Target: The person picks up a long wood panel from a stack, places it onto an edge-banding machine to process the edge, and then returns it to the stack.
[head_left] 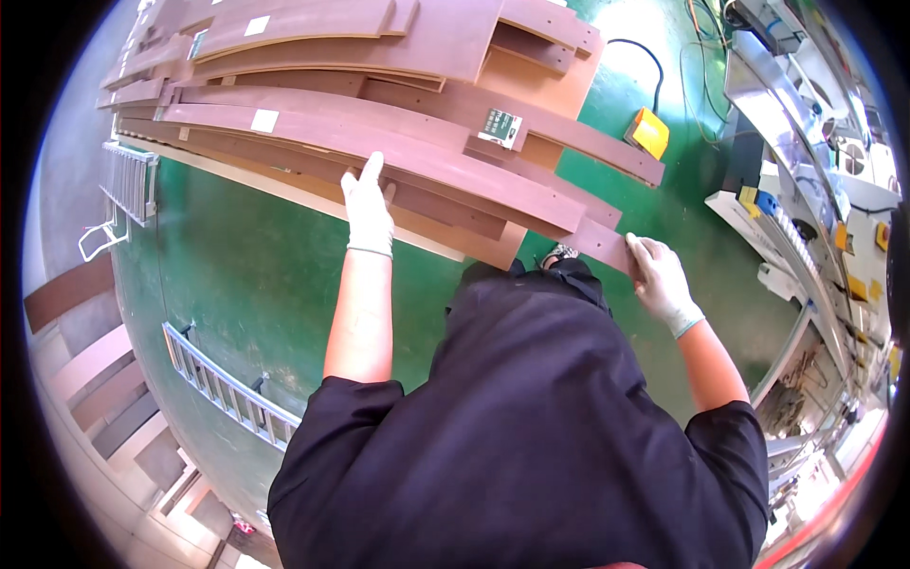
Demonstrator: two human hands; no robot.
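Observation:
Long reddish-brown boards lie stacked in front of me, several of them overlapping. My left hand [368,211], in a white glove, is at the near edge of a long brown board [332,130], with finger tips over the edge and the rest partly hidden. With its fingers closed, my gloved right hand [661,277] grips the right end of a narrow brown board [599,242] that juts out of the stack. Whether both hands hold the same board I cannot tell. A green-and-white label [500,127] lies on the boards farther back.
A yellow foot pedal [647,133] with a black cable sits on the green floor beyond the boards' right ends. Machinery [791,204] lines the right side. Metal roller racks [232,387] stand at the left, with more boards [71,294] beyond them.

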